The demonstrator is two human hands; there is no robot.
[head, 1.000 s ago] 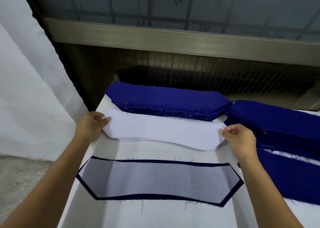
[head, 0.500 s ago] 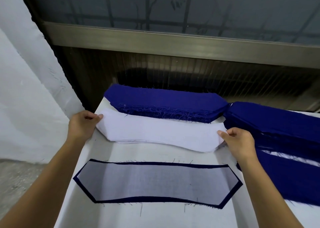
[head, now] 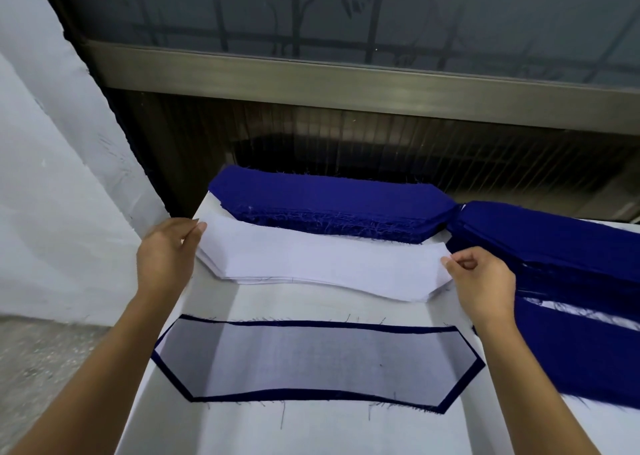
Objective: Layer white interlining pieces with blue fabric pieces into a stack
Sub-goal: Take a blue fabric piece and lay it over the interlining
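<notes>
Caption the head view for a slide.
Left hand and right hand pinch opposite ends of the white interlining, beyond the layered piece.

No text, label, brand, number or sign could be read anywhere: the fabric pieces, the desk and the window frame bore no lettering.

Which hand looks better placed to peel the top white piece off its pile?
Probably the right hand: its fingers pinch the right tip of the white interlining pile, where the edge lifts. The left hand grips the flatter left end and is likelier to be steadying it.
</notes>
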